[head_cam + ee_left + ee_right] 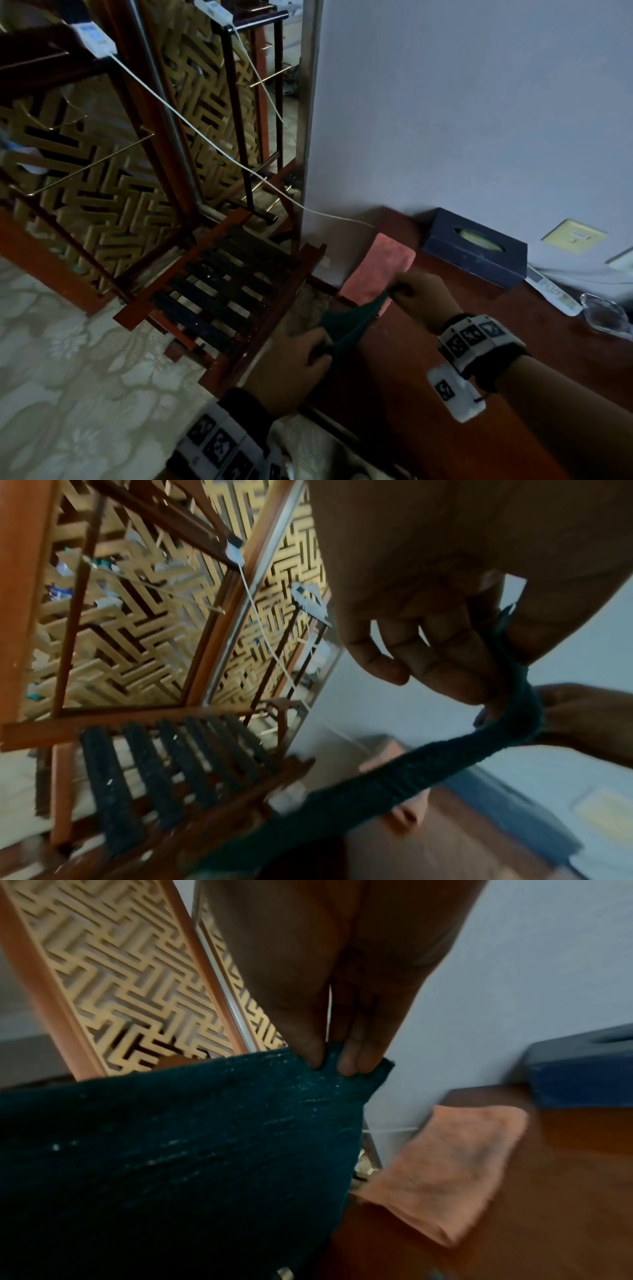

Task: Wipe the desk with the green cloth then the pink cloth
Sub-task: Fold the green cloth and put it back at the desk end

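Desk first: one reddish-brown wooden desk (565,346) fills the right of the head view, against a pale wall. Left of it we count one red-framed wooden rack with dark slats (219,291). On the desk lie one dark blue tissue box (479,250) and two cloths. One is a folded pink terry cloth (383,267) (it reads salmon in this dim light), flat at the desk's far left corner. The other, a dark green terry cloth (346,329), hangs stretched in the air between both hands, above the desk's left edge. Our left hand (294,370) pinches its near end; our right hand (421,294) pinches its far corner between thumb and fingers (352,1056), just in front of the pink cloth.
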`<action>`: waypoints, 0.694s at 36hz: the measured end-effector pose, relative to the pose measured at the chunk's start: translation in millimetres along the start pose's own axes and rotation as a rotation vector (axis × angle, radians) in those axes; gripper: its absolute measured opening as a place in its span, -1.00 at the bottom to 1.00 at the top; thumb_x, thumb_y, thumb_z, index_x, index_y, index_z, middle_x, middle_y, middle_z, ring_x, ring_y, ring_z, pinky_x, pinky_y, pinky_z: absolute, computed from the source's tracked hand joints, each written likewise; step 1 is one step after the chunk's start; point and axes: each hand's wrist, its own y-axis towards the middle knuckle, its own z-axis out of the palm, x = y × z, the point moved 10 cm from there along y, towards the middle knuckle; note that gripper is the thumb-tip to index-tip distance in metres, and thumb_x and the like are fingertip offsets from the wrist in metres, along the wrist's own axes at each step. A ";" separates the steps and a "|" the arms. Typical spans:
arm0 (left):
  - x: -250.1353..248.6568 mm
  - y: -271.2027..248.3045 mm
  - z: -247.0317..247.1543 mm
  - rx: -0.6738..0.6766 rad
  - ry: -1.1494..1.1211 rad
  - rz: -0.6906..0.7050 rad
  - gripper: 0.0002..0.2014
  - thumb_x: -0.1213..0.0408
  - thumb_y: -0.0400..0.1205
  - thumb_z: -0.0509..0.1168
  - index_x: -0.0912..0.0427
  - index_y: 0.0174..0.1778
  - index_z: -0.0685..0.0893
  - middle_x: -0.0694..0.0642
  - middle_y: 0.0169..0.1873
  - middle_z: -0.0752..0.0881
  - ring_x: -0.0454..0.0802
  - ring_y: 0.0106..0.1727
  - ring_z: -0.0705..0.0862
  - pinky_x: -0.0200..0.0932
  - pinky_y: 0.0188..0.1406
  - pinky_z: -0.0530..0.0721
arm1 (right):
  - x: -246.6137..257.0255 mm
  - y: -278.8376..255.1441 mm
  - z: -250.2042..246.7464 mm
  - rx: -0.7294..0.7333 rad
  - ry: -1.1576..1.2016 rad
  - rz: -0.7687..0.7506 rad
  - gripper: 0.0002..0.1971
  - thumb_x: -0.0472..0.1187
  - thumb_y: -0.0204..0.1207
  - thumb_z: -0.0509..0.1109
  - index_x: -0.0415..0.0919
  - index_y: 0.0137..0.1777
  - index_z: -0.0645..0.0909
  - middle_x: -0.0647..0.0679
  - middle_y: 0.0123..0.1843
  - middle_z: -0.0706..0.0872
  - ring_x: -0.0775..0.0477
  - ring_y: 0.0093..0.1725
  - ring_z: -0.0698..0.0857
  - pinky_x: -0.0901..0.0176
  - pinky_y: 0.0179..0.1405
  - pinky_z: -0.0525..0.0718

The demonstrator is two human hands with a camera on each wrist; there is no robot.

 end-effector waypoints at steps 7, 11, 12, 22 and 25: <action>58.2 12.0 110.6 0.342 -0.035 -0.215 -0.88 0.14 0.69 0.18 -0.03 -0.15 0.40 0.03 -0.26 0.54 0.00 -0.24 0.51 -0.03 -0.16 0.49 | -57.8 -21.9 43.2 0.228 -0.055 0.140 -0.79 -0.45 0.47 0.33 -0.33 0.01 0.77 -0.19 0.00 0.79 -0.11 0.00 0.71 0.44 -0.14 0.35; 76.5 11.0 122.0 0.337 -0.060 -0.281 -0.85 0.12 0.72 0.15 0.04 -0.14 0.40 -0.04 -0.33 0.47 -0.11 -0.30 0.45 -0.15 -0.19 0.41 | -54.4 -12.7 60.9 0.269 -0.062 0.119 -0.76 -0.43 0.49 0.31 -0.31 0.03 0.78 -0.19 0.05 0.80 -0.16 0.08 0.73 0.34 -0.08 0.43; 82.8 11.5 118.5 0.308 -0.055 -0.297 -0.83 0.11 0.71 0.16 0.02 -0.18 0.39 -0.04 -0.34 0.47 -0.10 -0.30 0.45 -0.14 -0.19 0.41 | -51.1 -8.6 66.5 0.282 -0.069 0.109 -0.76 -0.41 0.50 0.31 -0.31 0.05 0.77 -0.19 0.08 0.79 -0.17 0.10 0.72 0.27 -0.01 0.47; 152.7 -6.8 86.2 0.239 0.272 -0.530 -0.69 0.01 0.70 0.11 -0.04 0.32 0.53 0.03 0.25 0.60 0.01 0.27 0.56 -0.01 0.29 0.51 | -21.0 17.2 124.7 0.407 -0.064 0.064 -0.56 -0.32 0.58 0.25 -0.15 0.46 0.49 -0.09 0.44 0.54 -0.15 0.38 0.55 0.11 0.35 0.49; 157.4 -6.2 90.2 0.253 0.368 -0.562 -0.44 -0.07 0.68 0.10 -0.06 0.60 0.19 0.06 0.47 0.38 0.08 0.45 0.39 0.08 0.41 0.41 | -42.4 4.5 139.7 0.476 -0.117 0.151 -0.45 -0.27 0.58 0.29 -0.07 0.58 0.35 -0.05 0.53 0.44 -0.13 0.44 0.51 0.07 0.39 0.51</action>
